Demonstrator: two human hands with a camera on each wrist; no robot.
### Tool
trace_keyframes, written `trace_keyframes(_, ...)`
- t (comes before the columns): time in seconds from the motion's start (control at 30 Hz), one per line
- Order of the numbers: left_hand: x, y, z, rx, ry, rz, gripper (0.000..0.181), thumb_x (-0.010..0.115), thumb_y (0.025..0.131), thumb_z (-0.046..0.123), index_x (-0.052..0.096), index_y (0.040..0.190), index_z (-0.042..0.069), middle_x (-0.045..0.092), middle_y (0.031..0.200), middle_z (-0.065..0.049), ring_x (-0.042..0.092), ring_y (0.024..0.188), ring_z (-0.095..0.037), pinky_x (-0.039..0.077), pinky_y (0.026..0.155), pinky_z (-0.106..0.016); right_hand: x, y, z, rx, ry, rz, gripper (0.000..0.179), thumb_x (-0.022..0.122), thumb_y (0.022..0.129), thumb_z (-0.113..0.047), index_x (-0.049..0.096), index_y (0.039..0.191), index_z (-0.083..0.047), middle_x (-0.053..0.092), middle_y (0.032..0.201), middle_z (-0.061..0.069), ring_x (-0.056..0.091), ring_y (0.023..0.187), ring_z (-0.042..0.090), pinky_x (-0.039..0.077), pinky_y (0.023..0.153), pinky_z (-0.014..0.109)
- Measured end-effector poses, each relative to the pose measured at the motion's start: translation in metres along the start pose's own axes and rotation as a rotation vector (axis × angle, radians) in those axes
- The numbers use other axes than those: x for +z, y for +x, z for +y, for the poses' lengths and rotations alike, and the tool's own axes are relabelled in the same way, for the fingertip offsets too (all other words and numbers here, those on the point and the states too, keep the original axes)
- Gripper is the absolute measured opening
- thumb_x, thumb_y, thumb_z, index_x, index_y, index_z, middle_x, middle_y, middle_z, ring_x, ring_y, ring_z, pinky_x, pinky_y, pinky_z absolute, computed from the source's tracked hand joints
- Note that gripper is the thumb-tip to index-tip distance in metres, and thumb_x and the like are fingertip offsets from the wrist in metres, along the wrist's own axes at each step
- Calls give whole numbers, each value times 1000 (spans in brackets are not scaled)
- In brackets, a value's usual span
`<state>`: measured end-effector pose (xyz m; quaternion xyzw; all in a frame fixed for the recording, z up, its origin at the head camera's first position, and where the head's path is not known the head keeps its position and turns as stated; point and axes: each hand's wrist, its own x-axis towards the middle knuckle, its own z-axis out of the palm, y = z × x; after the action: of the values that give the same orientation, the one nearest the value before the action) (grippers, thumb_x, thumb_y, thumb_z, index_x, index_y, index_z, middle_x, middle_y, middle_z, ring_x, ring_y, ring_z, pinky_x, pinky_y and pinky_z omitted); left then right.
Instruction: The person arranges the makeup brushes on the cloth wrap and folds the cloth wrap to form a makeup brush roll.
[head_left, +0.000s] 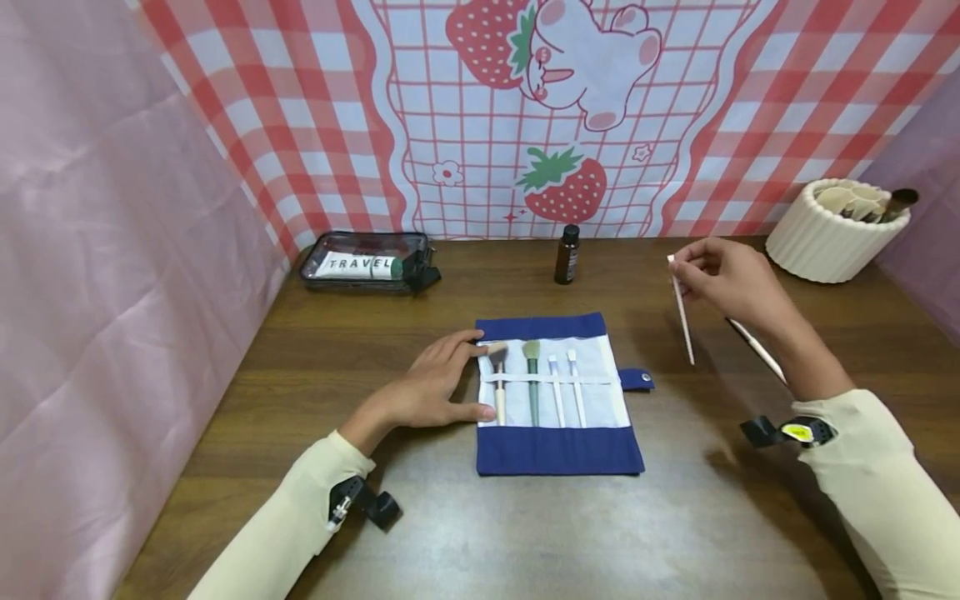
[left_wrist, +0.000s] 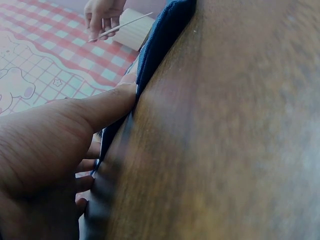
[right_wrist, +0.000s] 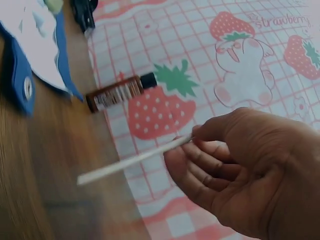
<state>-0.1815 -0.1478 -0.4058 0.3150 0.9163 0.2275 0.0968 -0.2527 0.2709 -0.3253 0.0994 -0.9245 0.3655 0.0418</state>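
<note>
My right hand (head_left: 731, 279) pinches a slim white brush (head_left: 683, 321) near its upper end, between thumb and fingertips. The brush slants down over the table, and the right wrist view shows its pale handle (right_wrist: 125, 164) pointing away from the fingers. An unrolled blue and white brush roll (head_left: 558, 451) lies in front of me, with several makeup brushes, one of them green (head_left: 533, 383), tucked under its elastic strap. My left hand (head_left: 427, 383) rests along the roll's left edge, thumb and fingers spread and touching the cloth.
Another thin brush (head_left: 761, 354) lies on the table by my right forearm. A ribbed cream holder (head_left: 832, 237) with brushes stands back right. A small dark bottle (head_left: 567, 257) stands behind the roll. At the back left lies a clear pouch (head_left: 363, 262). A patterned cloth (head_left: 480, 125) hangs behind.
</note>
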Motion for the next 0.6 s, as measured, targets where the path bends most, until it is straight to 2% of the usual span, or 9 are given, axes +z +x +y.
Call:
trace_keyframes(0.13, 0, 0, 0, 0, 1, 1, 92, 67, 88, 63, 32, 154, 9, 14, 165, -9, 14, 151, -29, 14, 119, -52, 13, 7, -8, -7, 204, -14, 33, 63, 101, -25, 61, 114, 5, 69, 94, 20, 69, 73, 17, 59, 65, 32)
trace_keyframes(0.2, 1, 0, 0, 0, 1, 2, 91, 67, 88, 63, 32, 154, 9, 13, 165, -9, 14, 151, -29, 14, 119, -52, 19, 10, -11, -7, 262, -27, 33, 62, 101, -23, 60, 116, 6, 69, 95, 19, 69, 73, 17, 60, 66, 33)
trace_keyframes(0.43, 1, 1, -1, -4, 2, 1, 92, 66, 88, 64, 32, 154, 10, 13, 165, -8, 13, 151, -29, 13, 120, -52, 43, 16, -24, -23, 382, -64, 32, 61, 102, -21, 56, 119, 6, 67, 96, 18, 70, 77, 24, 60, 71, 43)
trace_keyframes(0.6, 1, 1, 0, -1, 13, -1, 92, 66, 88, 64, 31, 154, 10, 13, 165, -8, 14, 151, -28, 14, 120, -51, 60, 17, -30, 10, 414, -104, 33, 61, 102, -25, 54, 121, 2, 65, 101, 21, 69, 82, 28, 59, 75, 47)
